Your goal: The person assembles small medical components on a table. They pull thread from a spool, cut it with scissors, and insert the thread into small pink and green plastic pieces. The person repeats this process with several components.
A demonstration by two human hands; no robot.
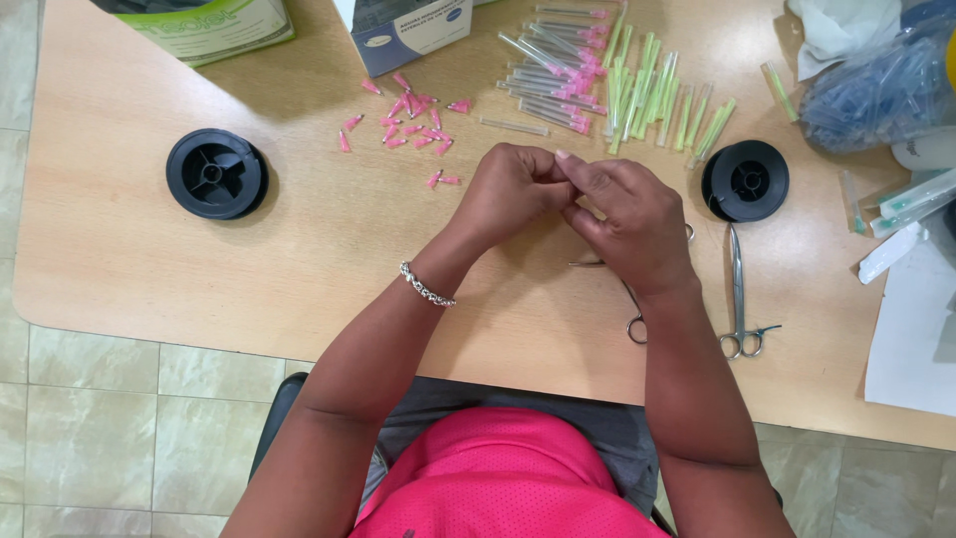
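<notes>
Left hand [510, 189] and right hand [627, 221] meet fingertip to fingertip above the worktop [299, 249], both grips pinched, apparently on something too small to identify; scissors [632, 299] just below the right grip

Pinched between left hand [508, 191] and right hand [629, 221]: too small to tell. Scissors [631, 309] half hidden under right wrist. Boxes [413, 30], plastic bag [876, 90] cut off at tabletop's far edge.

Pink needle caps [413, 125] are lying scattered (loosely, some overlapping) on the wooden table beyond the hands.
</notes>
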